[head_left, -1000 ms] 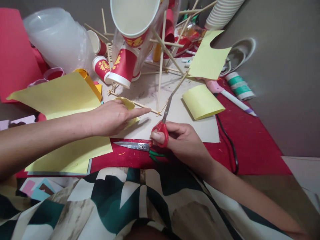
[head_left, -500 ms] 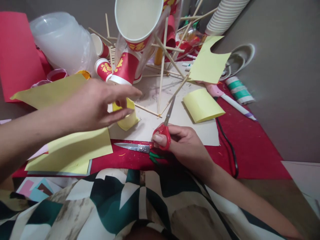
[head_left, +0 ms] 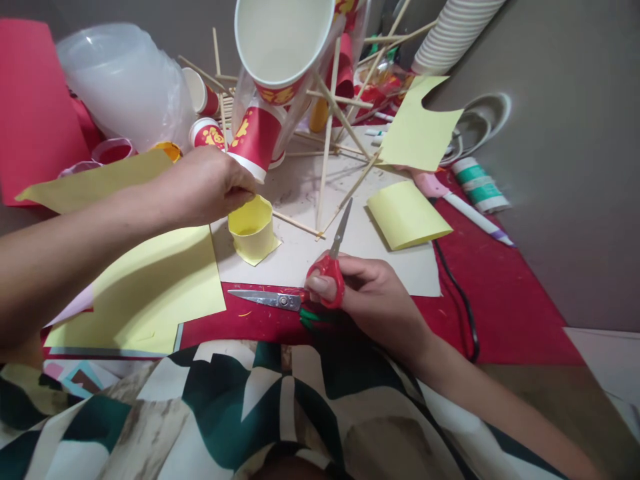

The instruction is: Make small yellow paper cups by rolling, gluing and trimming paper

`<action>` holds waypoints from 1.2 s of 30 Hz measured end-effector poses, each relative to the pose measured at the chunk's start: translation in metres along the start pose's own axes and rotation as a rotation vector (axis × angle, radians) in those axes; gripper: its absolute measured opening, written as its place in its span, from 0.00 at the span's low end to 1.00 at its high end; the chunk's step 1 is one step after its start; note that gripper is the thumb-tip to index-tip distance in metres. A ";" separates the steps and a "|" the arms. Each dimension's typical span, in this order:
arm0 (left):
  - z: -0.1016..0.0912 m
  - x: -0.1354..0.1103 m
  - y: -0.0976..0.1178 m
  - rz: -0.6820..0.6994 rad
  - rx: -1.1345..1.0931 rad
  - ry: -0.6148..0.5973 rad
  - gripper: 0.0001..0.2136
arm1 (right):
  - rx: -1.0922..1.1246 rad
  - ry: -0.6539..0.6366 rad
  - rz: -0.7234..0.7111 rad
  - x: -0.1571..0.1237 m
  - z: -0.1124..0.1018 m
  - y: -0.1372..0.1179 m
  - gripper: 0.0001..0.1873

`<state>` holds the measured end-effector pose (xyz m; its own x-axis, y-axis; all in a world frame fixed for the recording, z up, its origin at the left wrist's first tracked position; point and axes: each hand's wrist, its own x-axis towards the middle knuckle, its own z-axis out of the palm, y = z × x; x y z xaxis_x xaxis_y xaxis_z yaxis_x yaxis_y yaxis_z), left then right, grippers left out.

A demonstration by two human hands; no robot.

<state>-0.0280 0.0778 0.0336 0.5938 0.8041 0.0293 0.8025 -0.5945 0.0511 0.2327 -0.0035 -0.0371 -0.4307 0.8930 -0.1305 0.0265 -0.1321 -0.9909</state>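
A small yellow paper cylinder (head_left: 253, 241) with a jagged square base stands on the white board (head_left: 295, 263). My left hand (head_left: 213, 185) is closed in a pinch at its back rim; the fingertips are partly hidden. In my right hand (head_left: 375, 290) I grip small scissors (head_left: 333, 267) by their red handles, blades together and pointing up and away. Just left of that hand, a second pair of scissors (head_left: 267, 299) lies on the red cloth, its handles partly covered. A curved piece of yellow paper (head_left: 407, 215) rests on the board to the right.
Behind the board, wooden sticks (head_left: 327, 140) form a frame near red paper cups (head_left: 257, 130). A large paper cup (head_left: 285, 40) sits high in front. Yellow sheets (head_left: 165, 287) lie at left, a cut yellow sheet (head_left: 417, 130) at back right. A black cable (head_left: 457, 293) crosses the right side.
My left hand has drawn back and to the left, its fingers going from spread to pinched at the yellow cylinder's rim. The right hand keeps the scissors in almost the same place.
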 end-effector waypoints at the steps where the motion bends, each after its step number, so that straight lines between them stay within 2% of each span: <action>1: -0.001 0.000 0.003 0.017 0.033 -0.020 0.15 | -0.008 -0.002 -0.012 0.000 0.000 0.000 0.22; 4: -0.002 0.000 0.008 0.018 0.109 -0.066 0.15 | -0.028 -0.012 -0.039 0.001 -0.001 -0.002 0.21; 12: -0.007 -0.003 0.013 -0.034 0.080 -0.064 0.14 | -0.108 -0.028 -0.070 0.001 -0.003 -0.001 0.18; 21: 0.004 0.010 0.015 0.011 0.101 -0.070 0.15 | -0.132 -0.024 -0.101 0.001 -0.005 -0.001 0.19; 26: 0.003 0.008 0.017 -0.072 0.025 -0.050 0.12 | -0.149 -0.035 -0.127 0.001 -0.005 -0.001 0.19; 32: 0.003 0.016 0.021 -0.161 -0.034 -0.110 0.11 | -0.158 0.006 -0.145 0.003 -0.005 0.002 0.17; 36: -0.002 0.013 0.023 -0.179 -0.094 -0.056 0.08 | -0.115 0.059 -0.118 0.001 -0.006 0.007 0.16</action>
<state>-0.0017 0.0748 0.0374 0.4467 0.8936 -0.0437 0.8880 -0.4368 0.1438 0.2376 -0.0010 -0.0446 -0.3836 0.9234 -0.0115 0.0833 0.0222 -0.9963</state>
